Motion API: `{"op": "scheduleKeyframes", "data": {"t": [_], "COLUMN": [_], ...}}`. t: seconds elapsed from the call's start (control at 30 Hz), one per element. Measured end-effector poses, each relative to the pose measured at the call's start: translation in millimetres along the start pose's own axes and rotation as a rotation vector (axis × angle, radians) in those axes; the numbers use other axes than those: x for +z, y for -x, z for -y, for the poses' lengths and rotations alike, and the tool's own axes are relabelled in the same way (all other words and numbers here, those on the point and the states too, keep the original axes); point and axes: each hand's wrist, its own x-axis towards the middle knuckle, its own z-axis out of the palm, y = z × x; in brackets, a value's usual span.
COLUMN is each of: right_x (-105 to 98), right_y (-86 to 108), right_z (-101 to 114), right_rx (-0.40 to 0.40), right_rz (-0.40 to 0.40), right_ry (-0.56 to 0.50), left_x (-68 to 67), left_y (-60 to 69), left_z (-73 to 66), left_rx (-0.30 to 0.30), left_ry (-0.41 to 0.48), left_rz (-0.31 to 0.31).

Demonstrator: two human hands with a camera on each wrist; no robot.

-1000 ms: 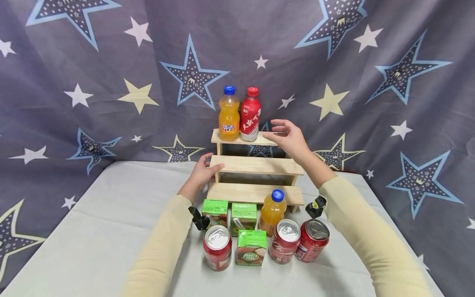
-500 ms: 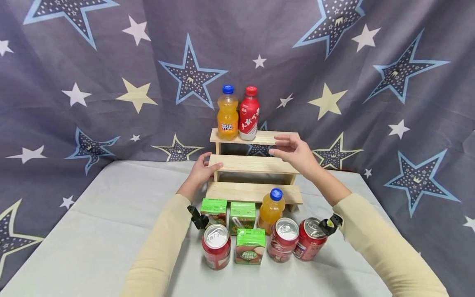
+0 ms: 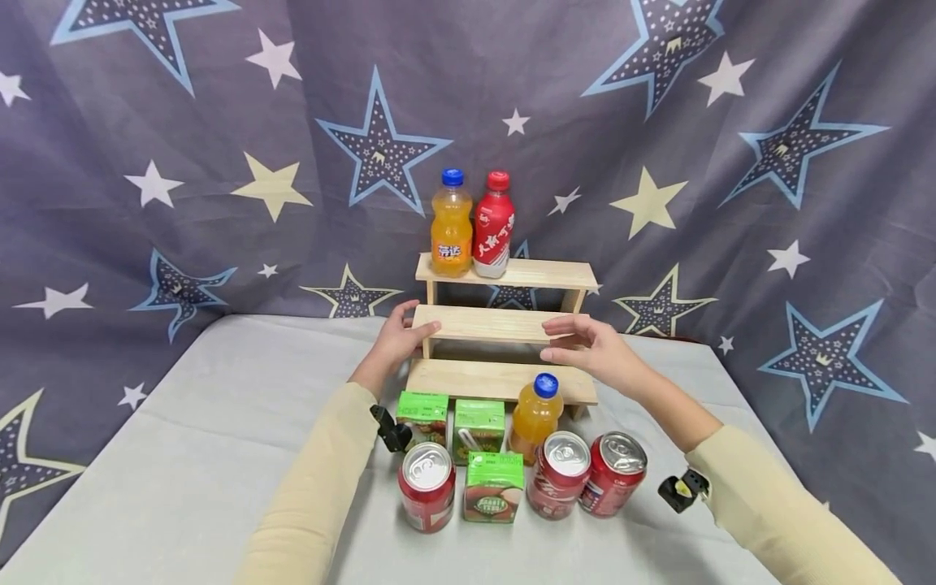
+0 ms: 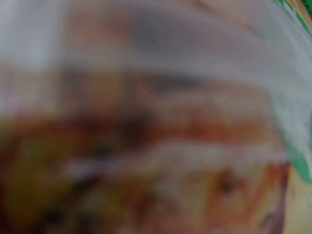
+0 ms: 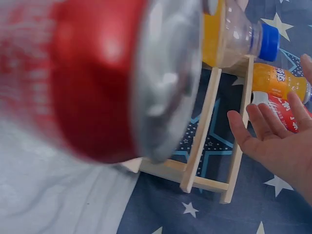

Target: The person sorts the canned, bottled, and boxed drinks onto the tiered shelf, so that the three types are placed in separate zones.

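A three-step wooden rack stands at the back of the table. My left hand holds the left end of its middle board, thumb on top. My right hand, fingers loosely bent and holding nothing, is in front of the rack's right side, above an orange bottle. On the top board an orange-drink bottle and a red bottle stand upright side by side. In the right wrist view, the right hand is spread, with a red can close to the camera.
Before the rack stand green-topped cartons and red cans: one at the left, two at the right. A starry curtain hangs behind the white table. Blurred packaging fills the left wrist view.
My right hand has moved down and slightly right, from beside the red bottle at the top board to the middle board's level. The left hand has stayed on the rack.
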Motion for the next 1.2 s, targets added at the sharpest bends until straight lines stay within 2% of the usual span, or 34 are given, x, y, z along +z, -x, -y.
{"op": "scheduleKeyframes", "data": {"t": [0.2, 0.5, 0.73, 1.03, 1.2], "right_x": [3.7, 10.1, 14.5, 19.8, 23.0], "right_y": [10.5, 20.4, 25.2, 25.8, 24.4], "right_z": [-11.7, -24.4, -29.9, -36.7, -39.7], "right_rx": [-0.034, -0.055, -0.04, -0.07, -0.06], "right_rz": [0.052, 0.161, 0.177, 0.192, 0.199], "right_ry": [0.015, 0.031, 0.025, 0.029, 0.029], "left_x": [2.0, 1.3, 0.3, 0.5, 0.5], "left_y": [0.6, 0.3, 2.9, 1.8, 2.4], "left_z": [-0.1, 1.2, -1.1, -0.9, -1.5], "left_rx": [-0.006, -0.011, -0.011, -0.01, -0.006], "left_ry": [0.026, 0.007, -0.004, -0.004, 0.003], "left_rz": [0.006, -0.003, -0.005, -0.001, -0.002]}}
